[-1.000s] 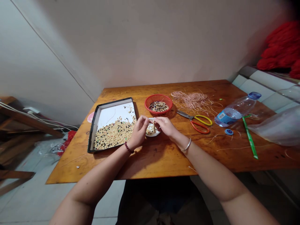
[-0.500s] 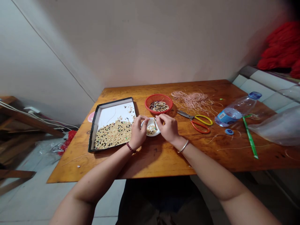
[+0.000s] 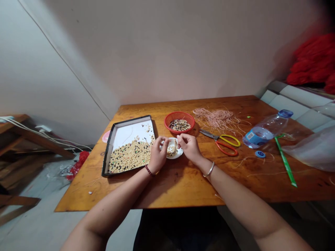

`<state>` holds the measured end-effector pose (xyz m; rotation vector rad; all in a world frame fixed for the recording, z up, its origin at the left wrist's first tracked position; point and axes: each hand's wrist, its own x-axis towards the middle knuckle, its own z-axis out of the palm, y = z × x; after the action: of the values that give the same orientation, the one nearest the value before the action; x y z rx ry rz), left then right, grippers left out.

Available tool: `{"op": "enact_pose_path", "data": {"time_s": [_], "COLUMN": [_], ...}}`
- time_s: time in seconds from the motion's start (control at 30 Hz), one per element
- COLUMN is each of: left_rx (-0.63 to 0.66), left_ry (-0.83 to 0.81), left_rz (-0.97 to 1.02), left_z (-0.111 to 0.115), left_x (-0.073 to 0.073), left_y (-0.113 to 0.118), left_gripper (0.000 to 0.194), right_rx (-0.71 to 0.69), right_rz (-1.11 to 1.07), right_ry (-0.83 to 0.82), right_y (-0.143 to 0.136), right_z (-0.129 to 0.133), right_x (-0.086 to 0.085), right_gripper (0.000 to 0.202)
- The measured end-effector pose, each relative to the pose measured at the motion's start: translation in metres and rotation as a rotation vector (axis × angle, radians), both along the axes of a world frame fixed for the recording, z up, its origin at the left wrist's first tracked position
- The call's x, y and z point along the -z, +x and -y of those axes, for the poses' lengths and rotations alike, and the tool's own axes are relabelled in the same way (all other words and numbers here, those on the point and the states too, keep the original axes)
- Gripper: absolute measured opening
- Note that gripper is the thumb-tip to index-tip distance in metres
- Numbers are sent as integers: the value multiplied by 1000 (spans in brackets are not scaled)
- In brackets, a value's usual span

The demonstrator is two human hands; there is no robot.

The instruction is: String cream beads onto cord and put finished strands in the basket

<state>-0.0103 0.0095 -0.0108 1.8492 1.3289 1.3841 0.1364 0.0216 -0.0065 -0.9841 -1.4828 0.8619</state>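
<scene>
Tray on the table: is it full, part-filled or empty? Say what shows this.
Part-filled: beads cover the near part of the tray, and its white bottom shows bare farther back.

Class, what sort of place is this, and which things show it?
Probably a small craft work area: a tray of beads, scissors and a tangle of pink cord lie on a wooden table.

Bare forearms reach up from the lower corners of the frame, left hand (image 3: pixel 158 154) and right hand (image 3: pixel 188 148) nearly meeting at center, fingertips pinched.
</scene>
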Motion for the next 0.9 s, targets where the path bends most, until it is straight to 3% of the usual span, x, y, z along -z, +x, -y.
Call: {"op": "enact_pose_path", "data": {"time_s": [0.07, 0.23, 0.4, 0.67, 0.9], "left_rx": [17, 26, 3, 30, 22], "left_ry": [-24, -32, -18, -40, -78], "left_rz": [8, -5, -31, -28, 43], "left_z": [0, 3, 4, 5, 5], "left_x": [0, 0, 0, -2, -6], "left_y": [-1, -2, -4, -5, -5], "left_gripper": [22, 22, 23, 24, 26], "right_rx": [-89, -60, -69, -99, -127], "right_rz": [-122, -338, -443, -505, -378], "right_ry": [-109, -263, -311, -359, -295], "right_y": [-2, -8, -9, -6, -5], "right_z": [-4, -5, -4, -5, -4], "right_x": [2, 2, 1, -1, -1], "right_gripper": [42, 39, 32, 33, 33]}}
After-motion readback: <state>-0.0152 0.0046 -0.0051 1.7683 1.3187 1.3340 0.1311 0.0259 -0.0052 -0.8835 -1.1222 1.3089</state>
